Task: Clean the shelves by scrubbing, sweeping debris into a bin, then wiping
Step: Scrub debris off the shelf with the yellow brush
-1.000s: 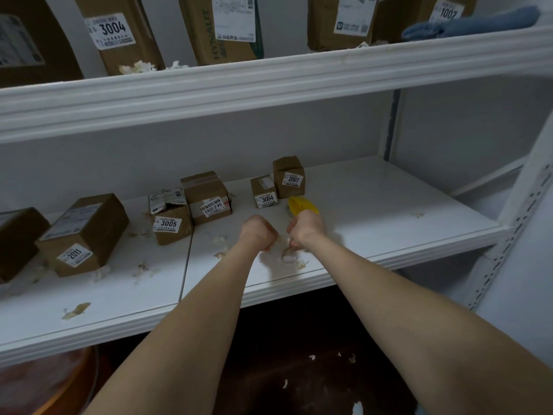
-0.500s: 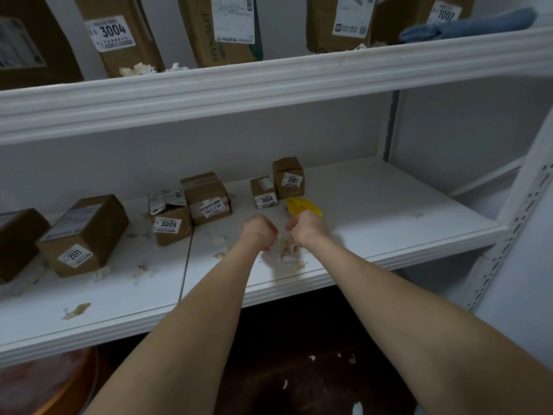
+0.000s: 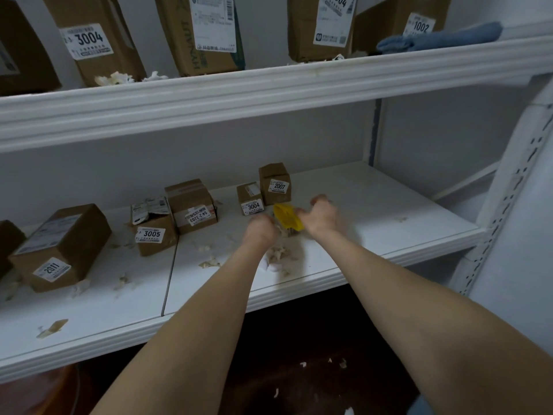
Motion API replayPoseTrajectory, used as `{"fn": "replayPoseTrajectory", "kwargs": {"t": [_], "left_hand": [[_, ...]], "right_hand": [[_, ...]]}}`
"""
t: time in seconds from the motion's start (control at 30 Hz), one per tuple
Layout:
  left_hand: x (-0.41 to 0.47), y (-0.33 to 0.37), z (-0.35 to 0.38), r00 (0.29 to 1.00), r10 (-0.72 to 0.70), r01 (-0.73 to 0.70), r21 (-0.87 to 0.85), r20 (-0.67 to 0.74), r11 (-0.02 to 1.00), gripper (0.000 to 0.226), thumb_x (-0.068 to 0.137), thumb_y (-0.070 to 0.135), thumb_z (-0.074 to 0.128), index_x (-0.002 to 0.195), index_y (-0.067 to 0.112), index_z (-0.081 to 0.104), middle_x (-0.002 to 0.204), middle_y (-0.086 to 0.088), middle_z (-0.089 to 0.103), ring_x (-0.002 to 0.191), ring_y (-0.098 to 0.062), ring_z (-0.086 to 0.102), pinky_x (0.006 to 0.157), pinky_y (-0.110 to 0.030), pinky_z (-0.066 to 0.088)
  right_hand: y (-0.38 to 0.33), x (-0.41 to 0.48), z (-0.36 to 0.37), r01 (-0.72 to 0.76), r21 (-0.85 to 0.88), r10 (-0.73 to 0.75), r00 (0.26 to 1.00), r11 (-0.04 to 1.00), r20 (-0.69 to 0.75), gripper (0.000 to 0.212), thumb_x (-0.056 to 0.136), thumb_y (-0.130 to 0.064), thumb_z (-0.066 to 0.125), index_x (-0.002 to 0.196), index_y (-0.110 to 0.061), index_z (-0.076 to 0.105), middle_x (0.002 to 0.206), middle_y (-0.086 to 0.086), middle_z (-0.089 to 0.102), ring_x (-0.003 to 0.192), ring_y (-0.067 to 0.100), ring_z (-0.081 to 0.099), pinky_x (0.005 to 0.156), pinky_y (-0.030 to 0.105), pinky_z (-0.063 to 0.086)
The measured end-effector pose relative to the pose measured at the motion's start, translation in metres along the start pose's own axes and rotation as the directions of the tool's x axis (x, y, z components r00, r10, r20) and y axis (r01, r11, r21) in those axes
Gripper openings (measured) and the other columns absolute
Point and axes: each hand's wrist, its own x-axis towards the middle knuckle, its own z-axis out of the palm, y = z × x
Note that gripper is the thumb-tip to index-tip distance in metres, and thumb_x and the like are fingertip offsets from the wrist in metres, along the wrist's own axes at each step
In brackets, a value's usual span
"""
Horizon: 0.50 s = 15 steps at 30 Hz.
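Boxes (image 3: 250,199) stand just behind our hands; open shelf (image 3: 389,217) runs rightward. Our right hand (image 3: 321,215) grips the yellow brush (image 3: 287,216), long axis slanting back-left. Our left hand (image 3: 261,232) is curled; we cannot tell on what.

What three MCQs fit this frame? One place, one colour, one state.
1. Where is the cloth?
A. upper shelf
B. a bucket
C. the floor

2. What colour is the tool by the right hand?
A. red
B. yellow
C. green

3. How is the lower shelf?
A. wiped clean
B. empty
C. strewn with scraps

Answers:
1 A: the blue cloth lies at the right end of the upper shelf.
2 B: the tool beside the right hand is plainly yellow.
3 C: pale scraps litter the lower shelf near both hands.
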Motion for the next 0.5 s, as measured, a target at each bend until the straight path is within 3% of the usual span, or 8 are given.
{"fn": "replayPoseTrajectory", "kwargs": {"t": [0.07, 0.13, 0.27, 0.37, 0.5], "left_hand": [[0.005, -0.002, 0.000, 1.000, 0.012, -0.012, 0.034, -0.001, 0.999, 0.031, 0.093, 0.003, 0.040, 0.118, 0.004, 0.060, 0.133, -0.015, 0.053, 0.125, -0.028, 0.048, 0.101, -0.029, 0.038], [0.008, -0.004, -0.001, 0.999, 0.018, -0.020, 0.075, 0.027, 0.997, 0.026, 0.094, 0.004, 0.040, 0.106, 0.007, 0.063, 0.134, -0.016, 0.052, 0.125, -0.029, 0.048, 0.103, -0.029, 0.037], [0.020, -0.012, -0.002, 0.994, 0.043, -0.054, 0.110, 0.098, 0.992, 0.039, 0.095, 0.008, 0.042, 0.132, 0.007, 0.053, 0.140, -0.011, 0.048, 0.127, -0.026, 0.048, 0.106, -0.029, 0.037], [0.025, -0.018, 0.007, 0.992, 0.039, -0.043, 0.030, 0.118, 0.999, 0.045, 0.091, 0.022, 0.057, 0.133, 0.010, 0.051, 0.137, -0.010, 0.052, 0.122, -0.027, 0.052, 0.102, -0.033, 0.043], [0.027, -0.018, 0.018, 0.996, -0.022, 0.039, -0.204, 0.088, 0.978, 0.042, 0.076, 0.026, 0.076, 0.111, 0.007, 0.061, 0.106, -0.015, 0.068, 0.095, -0.030, 0.067, 0.083, -0.040, 0.056]], "right_hand": [[-0.004, 0.007, 0.006, 0.005, -0.051, -0.001, 0.997, 0.999, 0.083, 0.061, 0.084, -0.051, 0.061, 0.130, -0.014, 0.047, 0.130, 0.012, 0.054, 0.119, 0.034, 0.052, 0.093, 0.039, 0.046], [-0.008, 0.011, 0.013, 0.042, -0.107, -0.024, 0.987, 0.993, 0.160, 0.059, 0.088, -0.051, 0.056, 0.132, -0.013, 0.045, 0.132, 0.013, 0.052, 0.122, 0.035, 0.049, 0.094, 0.037, 0.044], [-0.017, 0.017, 0.027, 0.070, -0.156, -0.031, 0.970, 0.985, 0.241, 0.039, 0.097, -0.033, 0.044, 0.127, -0.009, 0.049, 0.131, 0.015, 0.053, 0.120, 0.034, 0.050, 0.094, 0.034, 0.042], [-0.019, 0.018, 0.029, 0.019, -0.013, -0.015, 0.970, 1.000, 0.242, 0.032, 0.097, -0.022, 0.045, 0.121, -0.004, 0.057, 0.126, 0.017, 0.058, 0.116, 0.034, 0.055, 0.089, 0.033, 0.045], [-0.019, 0.021, 0.031, -0.094, 0.227, 0.046, 0.977, 0.969, 0.207, 0.027, 0.094, -0.016, 0.051, 0.113, -0.003, 0.065, 0.118, 0.018, 0.063, 0.108, 0.032, 0.060, 0.074, 0.029, 0.042]]}}
